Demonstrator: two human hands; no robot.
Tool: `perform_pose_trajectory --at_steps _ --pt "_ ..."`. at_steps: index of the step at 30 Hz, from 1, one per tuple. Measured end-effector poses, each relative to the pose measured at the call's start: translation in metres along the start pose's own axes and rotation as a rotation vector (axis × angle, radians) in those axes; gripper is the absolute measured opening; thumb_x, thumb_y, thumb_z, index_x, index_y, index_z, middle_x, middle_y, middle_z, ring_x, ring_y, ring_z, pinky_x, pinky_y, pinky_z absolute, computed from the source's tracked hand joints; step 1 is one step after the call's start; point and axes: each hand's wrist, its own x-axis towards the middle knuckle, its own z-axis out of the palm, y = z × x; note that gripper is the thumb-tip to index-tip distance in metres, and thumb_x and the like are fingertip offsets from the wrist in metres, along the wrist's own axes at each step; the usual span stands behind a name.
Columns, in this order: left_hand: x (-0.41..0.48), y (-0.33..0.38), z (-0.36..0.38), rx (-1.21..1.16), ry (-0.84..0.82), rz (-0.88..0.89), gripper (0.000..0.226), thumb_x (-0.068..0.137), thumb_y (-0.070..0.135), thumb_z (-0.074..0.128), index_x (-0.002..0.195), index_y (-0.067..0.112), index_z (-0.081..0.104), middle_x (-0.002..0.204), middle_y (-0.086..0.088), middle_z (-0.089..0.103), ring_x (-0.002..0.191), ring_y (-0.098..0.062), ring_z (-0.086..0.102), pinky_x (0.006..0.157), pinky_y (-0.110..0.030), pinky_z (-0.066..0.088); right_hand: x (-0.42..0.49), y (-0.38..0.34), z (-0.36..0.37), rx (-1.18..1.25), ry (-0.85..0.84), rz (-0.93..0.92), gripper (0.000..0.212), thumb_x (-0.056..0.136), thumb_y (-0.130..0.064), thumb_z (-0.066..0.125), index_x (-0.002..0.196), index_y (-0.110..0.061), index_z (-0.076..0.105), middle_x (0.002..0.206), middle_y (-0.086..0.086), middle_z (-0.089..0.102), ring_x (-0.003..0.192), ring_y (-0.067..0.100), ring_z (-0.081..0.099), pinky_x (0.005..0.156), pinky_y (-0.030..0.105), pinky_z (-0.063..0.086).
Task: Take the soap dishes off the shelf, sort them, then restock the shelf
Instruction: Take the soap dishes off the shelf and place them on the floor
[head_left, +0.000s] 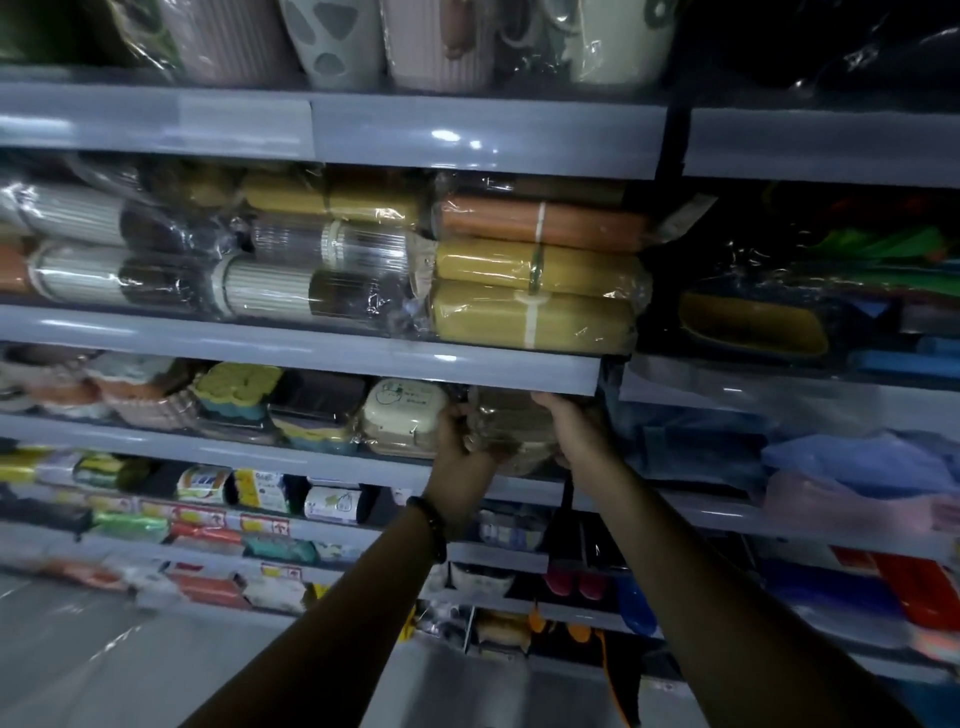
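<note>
**Asker:** Brown plastic under clear wrap, is that what the person has hold of?

**Watcher:** Yes. The wrapped bundle (506, 423) is just to the right of the cream soap dish (402, 415), at the right end of the same shelf (208, 448). The view is dim and blurred there, so the pieces inside the wrap cannot be counted.

**Asker:** And the hands?

**Watcher:** Both are on it. The left hand (460, 452) is closed round the bundle's near side, between the bundle and the cream soap dish, with its fingers curled over the wrap. The right hand (576, 431) grips the bundle's other side, further right of the cream soap dish, up close under the board above. A dark bead bracelet (434, 527) circles the left wrist, below and a little right of the cream soap dish.

**Asker:** What else lies around the cream soap dish?

**Watcher:** A dark box (317, 397) is just beside it on its left. Further left comes a green and teal stack (236, 387) with wavy edges, then pink dishes (150, 408) with frilled rims. Above and to the right of the cream soap dish, one board up, yellow rolls (535, 319) lie in wrap with an orange roll (540, 223) on top of them. Below and left of it, small packets (205, 483) stand in rows, too blurred to read.
</note>
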Motion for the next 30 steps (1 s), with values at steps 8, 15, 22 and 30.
perform_pose_trajectory --at_steps 8,15,22,30 --pt "-0.051 -0.035 -0.021 -0.065 0.124 -0.030 0.090 0.085 0.008 0.086 0.148 0.024 0.024 0.130 -0.010 0.063 0.107 -0.010 0.073 0.087 -0.033 0.063 -0.037 0.036 -0.015 0.176 -0.133 0.078 0.029 0.084 -0.042 0.079 0.108 -0.026 0.077 0.112 0.004 0.078 0.103 0.026 0.072 0.090 0.042 0.058" --pt "-0.121 -0.066 -0.108 -0.138 0.075 -0.152 0.077 0.079 0.021 0.093 0.144 0.023 0.053 0.136 -0.019 0.066 0.121 -0.036 0.069 0.101 -0.053 0.058 -0.092 0.086 0.016 0.141 -0.320 0.124 0.037 0.087 -0.034 0.073 0.120 -0.018 0.079 0.117 0.006 0.080 0.112 0.029 0.075 0.102 0.050 0.056" --pt "-0.208 -0.109 -0.206 -0.420 0.393 -0.401 0.065 0.072 0.039 0.091 0.112 0.010 0.049 0.100 -0.022 0.065 0.094 -0.039 0.066 0.084 -0.052 0.062 -0.148 0.144 0.086 0.057 -0.442 0.296 0.034 0.092 -0.029 0.070 0.121 -0.013 0.079 0.116 0.015 0.079 0.105 0.033 0.074 0.085 0.044 0.057" --pt "-0.296 -0.193 -0.324 -0.559 0.578 -0.637 0.027 0.082 0.030 0.083 0.101 0.012 0.075 0.078 -0.005 0.069 0.065 -0.016 0.063 0.066 -0.034 0.055 -0.189 0.272 0.190 -0.320 -0.378 0.488 0.053 0.072 -0.058 0.082 0.102 -0.014 0.084 0.098 0.012 0.082 0.082 0.032 0.074 0.065 0.040 0.052"
